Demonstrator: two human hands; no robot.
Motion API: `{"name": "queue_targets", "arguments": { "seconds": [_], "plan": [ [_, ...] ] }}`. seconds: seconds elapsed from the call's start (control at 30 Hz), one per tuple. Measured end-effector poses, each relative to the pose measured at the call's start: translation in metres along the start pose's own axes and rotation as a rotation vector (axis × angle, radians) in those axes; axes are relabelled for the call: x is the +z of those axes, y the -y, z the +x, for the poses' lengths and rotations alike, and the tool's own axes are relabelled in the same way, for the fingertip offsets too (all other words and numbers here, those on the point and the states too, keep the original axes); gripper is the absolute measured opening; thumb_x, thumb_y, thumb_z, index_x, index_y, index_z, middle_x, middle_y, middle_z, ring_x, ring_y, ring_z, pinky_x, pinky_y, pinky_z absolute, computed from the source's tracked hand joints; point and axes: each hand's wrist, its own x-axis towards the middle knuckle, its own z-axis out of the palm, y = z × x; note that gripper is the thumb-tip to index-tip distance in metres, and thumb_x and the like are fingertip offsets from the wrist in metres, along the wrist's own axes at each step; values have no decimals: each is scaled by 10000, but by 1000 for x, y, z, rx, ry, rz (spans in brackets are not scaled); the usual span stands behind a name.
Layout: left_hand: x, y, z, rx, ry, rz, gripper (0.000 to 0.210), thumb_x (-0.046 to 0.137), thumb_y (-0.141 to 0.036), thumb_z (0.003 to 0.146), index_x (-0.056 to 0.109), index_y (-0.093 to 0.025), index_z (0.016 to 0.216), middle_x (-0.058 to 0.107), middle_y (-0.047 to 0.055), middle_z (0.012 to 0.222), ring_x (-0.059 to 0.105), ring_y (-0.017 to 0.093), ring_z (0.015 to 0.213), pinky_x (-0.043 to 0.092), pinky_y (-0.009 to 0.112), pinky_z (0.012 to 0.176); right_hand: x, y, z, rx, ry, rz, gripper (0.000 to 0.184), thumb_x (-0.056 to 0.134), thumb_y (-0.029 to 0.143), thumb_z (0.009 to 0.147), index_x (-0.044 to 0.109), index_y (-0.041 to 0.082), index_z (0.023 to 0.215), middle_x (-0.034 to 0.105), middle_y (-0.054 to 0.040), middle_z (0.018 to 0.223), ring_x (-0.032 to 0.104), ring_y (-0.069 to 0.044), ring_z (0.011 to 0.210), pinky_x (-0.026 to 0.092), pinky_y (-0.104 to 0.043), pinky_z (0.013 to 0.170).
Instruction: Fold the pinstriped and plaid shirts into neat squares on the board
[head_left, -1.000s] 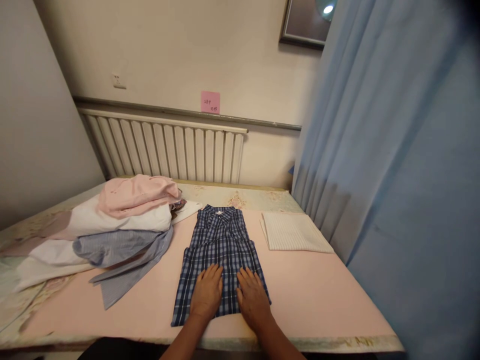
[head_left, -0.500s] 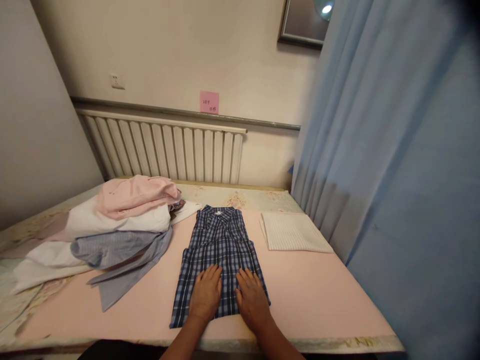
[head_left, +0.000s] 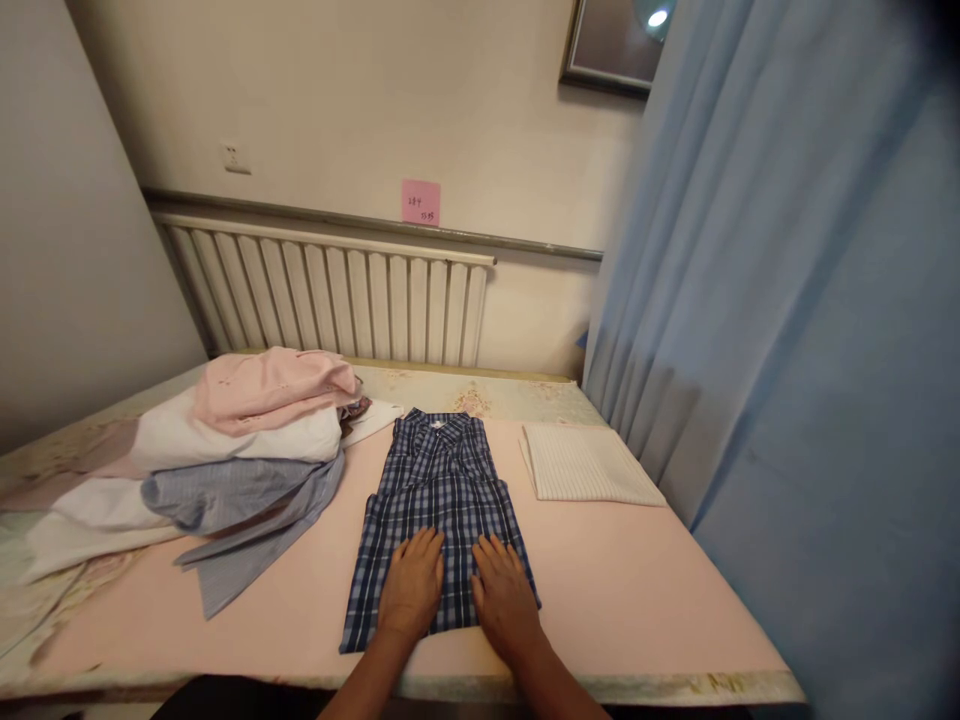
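Observation:
A navy plaid shirt [head_left: 441, 500] lies folded in front of me, its collar at the far end and its lower part folded up over the front. My left hand [head_left: 412, 585] rests flat on the near left part of the shirt, fingers stretched forward. On the near right part lies my right hand [head_left: 506, 595], likewise flat with the fingers extended. Neither hand grips the cloth. The shirt's near edge shows between and beside the wrists. Underneath is a pink sheet [head_left: 615, 590].
A heap of clothes [head_left: 277, 390], pink, white and grey-blue, sits to the left. At the right lies a folded striped cream cloth [head_left: 589, 464]. A blue curtain [head_left: 750, 330] hangs along the right side. Behind the flowered cover [head_left: 525, 395] stand a radiator [head_left: 337, 290] and a wall.
Both hands stay flat in the same places on the shirt. Only the view has shifted very slightly.

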Motion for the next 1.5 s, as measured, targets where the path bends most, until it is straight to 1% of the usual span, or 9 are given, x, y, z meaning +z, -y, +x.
{"name": "queue_targets", "arguments": {
  "seconds": [0.5, 0.7, 0.93, 1.5],
  "plan": [
    [1, 0, 0, -9, -12, -39, 376, 384, -188, 931, 603, -175, 1236, 622, 91, 1303, 521, 232, 1259, 383, 441, 1052, 0, 0, 0, 10, 7, 18, 407, 460, 208, 906, 562, 188, 1300, 553, -73, 1373, 442, -252, 1322, 347, -467, 1099],
    [2, 1, 0, -4, -15, -41, 377, 383, -190, 931, 605, -187, 1235, 621, 89, 1304, 513, 232, 1266, 377, 443, 1055, -2, 1, 1, 23, 29, 31, 412, 454, 204, 912, 551, 192, 1311, 544, -58, 1384, 431, -247, 1331, 339, -467, 1107],
    [-2, -1, 1, -7, -3, -33, 385, 376, -185, 928, 601, -180, 1241, 620, 87, 1306, 516, 232, 1262, 381, 438, 1053, -3, 1, 1, 16, 9, 39, 402, 455, 207, 912, 562, 191, 1299, 557, -70, 1369, 439, -252, 1324, 350, -469, 1096],
    [-4, -2, 1, -28, 7, -57, 393, 372, -181, 924, 603, -182, 1242, 619, 97, 1307, 521, 227, 1257, 383, 445, 1052, -3, 2, 1, 16, 16, 26, 404, 453, 206, 913, 561, 194, 1303, 552, -67, 1375, 438, -246, 1324, 340, -460, 1104]
  ]
}}
